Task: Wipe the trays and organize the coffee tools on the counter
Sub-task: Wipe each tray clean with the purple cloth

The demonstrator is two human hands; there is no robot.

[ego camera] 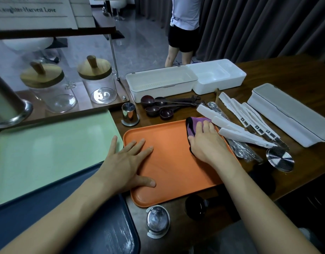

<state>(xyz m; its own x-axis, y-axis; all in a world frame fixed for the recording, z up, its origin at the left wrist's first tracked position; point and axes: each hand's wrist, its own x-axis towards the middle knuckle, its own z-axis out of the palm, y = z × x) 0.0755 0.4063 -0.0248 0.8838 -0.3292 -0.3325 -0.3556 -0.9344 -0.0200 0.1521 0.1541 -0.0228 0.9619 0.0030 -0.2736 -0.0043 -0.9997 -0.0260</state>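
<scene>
Wiping the orange tray (172,162), pressing the purple cloth (192,125) flat-fingered under the right hand (205,142) at its two o'clock corner, bracing nine o'clock with the left hand (128,162) spread; seemingly leaving measuring scoops (159,108) at twelve o'clock unsorted.

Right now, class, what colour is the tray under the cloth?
The tray is orange, clearest in head view.

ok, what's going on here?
A person is wiping the orange tray on the counter. The right hand presses a purple cloth onto its far right corner; the left hand lies flat on the tray's left side. A green tray and a blue tray sit to the left. Brown scoops and white boxes lie behind.
</scene>
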